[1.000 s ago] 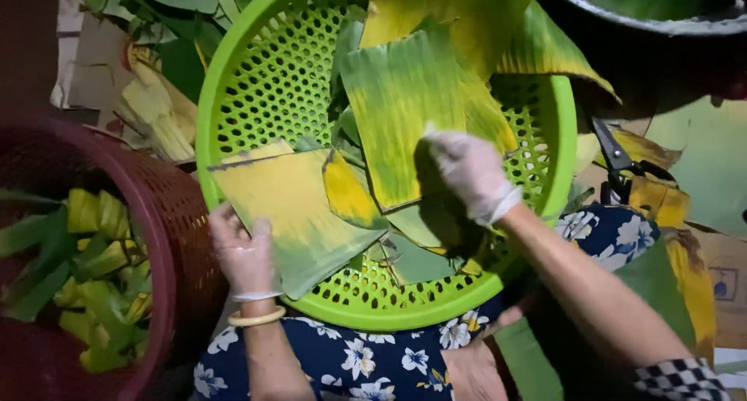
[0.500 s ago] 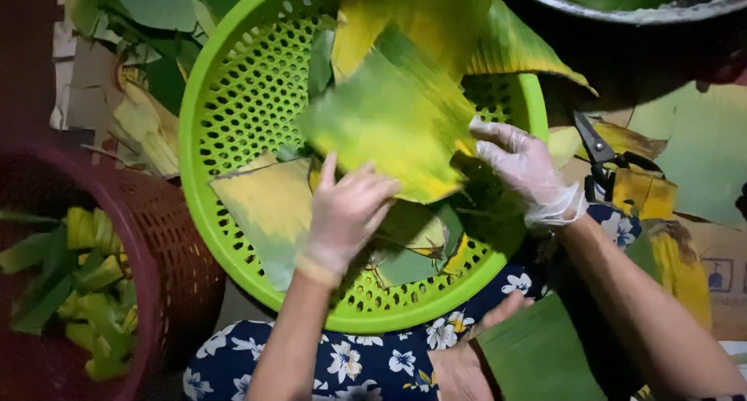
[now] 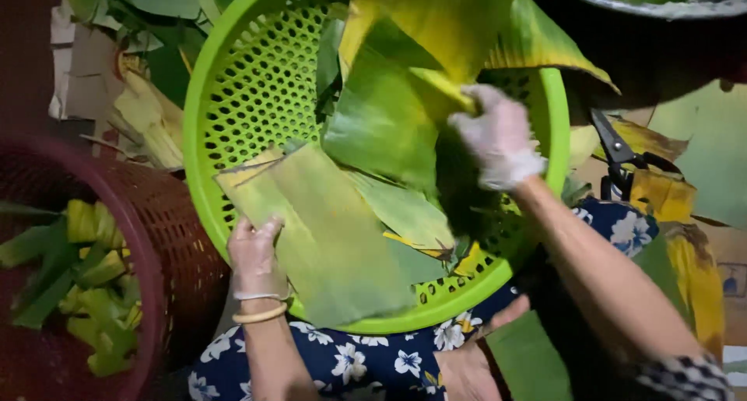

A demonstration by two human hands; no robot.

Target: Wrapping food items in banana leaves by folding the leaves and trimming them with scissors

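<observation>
Since the frame half a second earlier, the left hand [image 3: 255,253] has dropped from the middle of the green basket [image 3: 257,98] to its lower left rim, and the right hand [image 3: 498,136] has risen toward the upper right of the basket with a leaf. Left hand: gloved, grip flat with fingers pressed down on the near edge of a pale green banana leaf sheet [image 3: 327,238], which lies inside the basket along its lower left part and overlaps the rim. A tan band [image 3: 259,315] sits on that wrist, just below the basket. Right hand: gloved, grip pinching the yellow-green edge of a large folded leaf [image 3: 389,113], held raised above the centre of the basket. More leaf pieces [image 3: 405,210] lie in the basket bottom, under the raised leaf. Left of the basket stands a dark red basket [image 3: 167,238], touching or just beside its rim, holding green and yellow leaf scraps [image 3: 78,276]. Right of the basket, black scissors [image 3: 618,156] rest among yellowed leaves [image 3: 661,191]. Below the basket, a blue floral garment [image 3: 366,362] covers the person's lap.
</observation>
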